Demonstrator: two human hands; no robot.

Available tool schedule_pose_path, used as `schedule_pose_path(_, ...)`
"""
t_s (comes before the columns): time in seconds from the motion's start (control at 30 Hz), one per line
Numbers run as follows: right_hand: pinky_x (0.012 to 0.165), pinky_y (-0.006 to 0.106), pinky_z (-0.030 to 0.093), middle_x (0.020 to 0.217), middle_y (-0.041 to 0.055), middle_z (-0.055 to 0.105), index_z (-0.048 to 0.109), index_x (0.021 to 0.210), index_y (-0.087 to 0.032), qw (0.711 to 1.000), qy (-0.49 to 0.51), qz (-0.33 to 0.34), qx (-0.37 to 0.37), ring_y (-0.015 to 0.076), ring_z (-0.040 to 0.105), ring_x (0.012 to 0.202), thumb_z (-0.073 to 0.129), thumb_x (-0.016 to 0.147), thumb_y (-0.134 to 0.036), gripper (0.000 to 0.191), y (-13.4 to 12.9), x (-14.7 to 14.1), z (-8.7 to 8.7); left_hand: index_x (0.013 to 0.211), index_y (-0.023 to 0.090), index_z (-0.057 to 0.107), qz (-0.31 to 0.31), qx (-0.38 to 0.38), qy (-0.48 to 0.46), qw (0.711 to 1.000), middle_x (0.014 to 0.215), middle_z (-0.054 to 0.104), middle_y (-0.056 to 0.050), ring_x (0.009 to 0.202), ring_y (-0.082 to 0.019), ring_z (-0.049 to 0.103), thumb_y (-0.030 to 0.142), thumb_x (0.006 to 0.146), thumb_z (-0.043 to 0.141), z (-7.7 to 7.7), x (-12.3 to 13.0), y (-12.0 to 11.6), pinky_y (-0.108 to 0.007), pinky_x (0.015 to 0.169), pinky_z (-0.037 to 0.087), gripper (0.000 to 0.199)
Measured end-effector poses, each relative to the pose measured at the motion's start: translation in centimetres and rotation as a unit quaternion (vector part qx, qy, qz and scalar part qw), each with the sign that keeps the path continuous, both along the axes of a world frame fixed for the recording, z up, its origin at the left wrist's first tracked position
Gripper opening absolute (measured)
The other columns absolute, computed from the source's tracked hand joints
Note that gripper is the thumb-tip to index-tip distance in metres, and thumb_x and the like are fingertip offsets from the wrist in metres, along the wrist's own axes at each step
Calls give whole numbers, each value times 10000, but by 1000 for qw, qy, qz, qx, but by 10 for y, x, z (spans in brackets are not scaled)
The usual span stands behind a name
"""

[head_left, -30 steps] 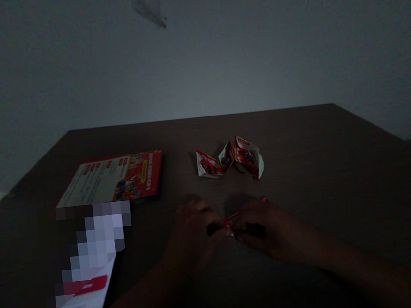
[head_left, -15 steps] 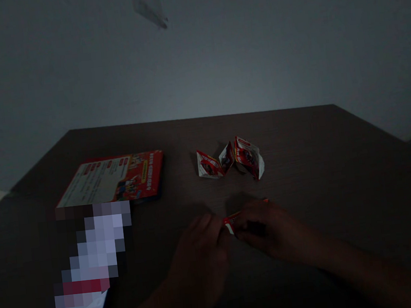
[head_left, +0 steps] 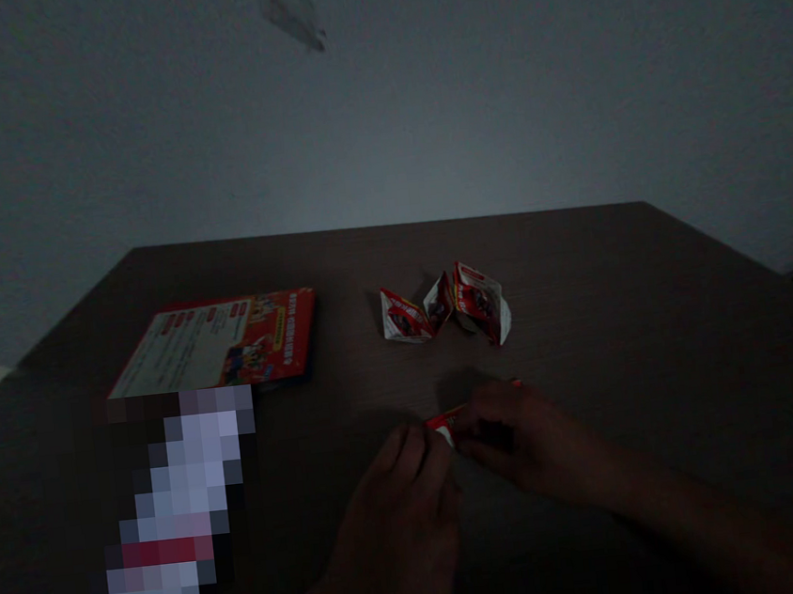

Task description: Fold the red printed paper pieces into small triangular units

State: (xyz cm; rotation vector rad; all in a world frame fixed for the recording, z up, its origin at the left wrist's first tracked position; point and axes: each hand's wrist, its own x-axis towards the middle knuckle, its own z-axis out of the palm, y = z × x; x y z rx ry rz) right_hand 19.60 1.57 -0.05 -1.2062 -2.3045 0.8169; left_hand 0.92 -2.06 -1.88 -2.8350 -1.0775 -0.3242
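Note:
Low over the table in the dim light, my right hand (head_left: 529,444) pinches a red and white folded piece of paper (head_left: 444,419). My left hand (head_left: 408,508) is closed at the left end of that paper, its fingertips bent down on it. Both hands cover most of the paper, and a small red tip shows beyond the right knuckles. Just behind the hands stand folded red and white papers (head_left: 406,320), creased into zigzag triangles, the largest one (head_left: 480,299) on the right.
On the left lies a red printed booklet or card stack (head_left: 287,337) with a pale text panel. A bright, pixelated flat object (head_left: 190,489) is in front of it. The dark wood-grain table (head_left: 583,315) meets a grey wall (head_left: 376,101) at its back edge.
My left hand has shifted slightly to the right, closer to the right hand, with its fingers moved along the paper. The right hand stays nearly in place.

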Motion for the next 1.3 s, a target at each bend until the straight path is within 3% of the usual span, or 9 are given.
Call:
schedule_pose_path(0.17,636,232,393,753,9,615,653,897,-172,1000,6,-11,-7,126,554,687,591,809,-93,134,0,0,1,977,128,670,23,3,4,1000,1084,607,-84,1071,-265,502,208,850,532,0,1,2,-403,963,362,205)
schedule_pose_path(0.43,646,245,403,776,16,626,662,931,-182,1000,8,-21,-8,135,561,705,597,813,-108,154,-1,1,-3,1124,139,606,82,-58,42,994,1135,591,-114,1054,-286,518,291,860,541,20,3,5,-434,902,432,312)
schedule_pose_path(0.63,640,240,408,781,15,624,653,906,-183,999,22,-22,-14,134,567,706,598,805,-91,148,0,1,0,1213,177,537,83,-93,44,991,1188,562,-121,1110,-295,494,303,878,511,23,2,4,-460,919,415,359)
schedule_pose_path(0.87,628,237,397,772,6,614,654,925,-189,999,22,-18,-15,129,563,695,591,800,-80,177,1,1,-1,1215,220,545,84,-114,28,990,1188,570,-104,1092,-287,507,329,872,522,23,-1,6,-456,899,430,361)
schedule_pose_path(1.03,641,244,402,771,10,615,661,934,-197,999,15,-17,-24,133,563,699,573,801,-66,207,0,1,-1,1167,115,589,93,-77,31,992,1167,594,-122,1103,-287,499,335,863,532,16,1,5,-454,926,412,380)
schedule_pose_path(1.3,652,244,412,795,11,624,664,979,-210,999,21,-23,-18,136,565,717,581,795,-71,244,-1,5,-2,1058,119,652,88,-53,32,994,1075,631,-108,1015,-267,540,321,857,537,17,7,7,-426,875,431,307)
